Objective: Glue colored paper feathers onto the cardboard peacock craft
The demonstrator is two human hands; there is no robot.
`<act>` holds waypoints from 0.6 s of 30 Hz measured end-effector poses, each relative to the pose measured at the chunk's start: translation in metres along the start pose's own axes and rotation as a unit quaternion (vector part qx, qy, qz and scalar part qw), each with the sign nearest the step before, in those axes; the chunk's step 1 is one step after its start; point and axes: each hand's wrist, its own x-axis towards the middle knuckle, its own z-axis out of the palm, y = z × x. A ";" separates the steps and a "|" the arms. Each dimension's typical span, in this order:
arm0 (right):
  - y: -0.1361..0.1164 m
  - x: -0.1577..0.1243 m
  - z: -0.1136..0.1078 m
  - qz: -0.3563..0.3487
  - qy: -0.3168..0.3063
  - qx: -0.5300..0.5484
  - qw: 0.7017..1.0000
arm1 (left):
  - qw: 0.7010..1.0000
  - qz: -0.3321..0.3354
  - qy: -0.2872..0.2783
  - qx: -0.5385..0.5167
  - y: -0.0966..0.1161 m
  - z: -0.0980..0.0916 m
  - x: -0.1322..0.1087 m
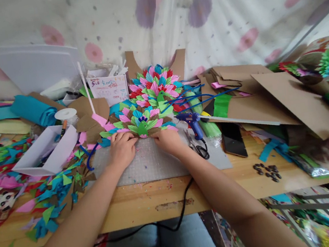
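From where I stand, nearest are the blue jeans of the seated person, with a black cable looping past the edge of the wooden table. On the left lies a panda-printed item, its dark characters too skewed for me to read, beside coloured paper scraps. To the right, small black pieces sit near a dark-screened phone. On the grey mat, the left hand is bent over the lower edge of a paper peacock, thumb and fingers closed on it; the right hand, curled tight, grips the same edge further right. The peacock lies at the mat's far side, a blue glue gun just to its right. Behind it stands a second, redder peacock, and left of that a white box handwritten in coloured ink: the top line starts with a 5, the rest is blurred to me. Farthest hangs a flower-patterned curtain
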 end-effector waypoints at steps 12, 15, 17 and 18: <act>0.000 0.000 -0.001 -0.006 -0.007 0.002 1.000 | 1.000 0.030 -0.008 0.001 0.001 0.001 0.003; -0.001 -0.001 -0.002 -0.014 -0.005 -0.004 1.000 | 0.999 0.029 -0.020 -0.005 0.000 0.001 0.003; -0.001 -0.001 -0.003 -0.015 -0.007 -0.003 1.000 | 0.999 0.024 -0.025 -0.014 -0.001 0.001 0.002; -0.001 -0.001 -0.003 -0.013 -0.009 -0.002 1.000 | 0.999 0.021 -0.025 -0.021 -0.001 0.001 0.002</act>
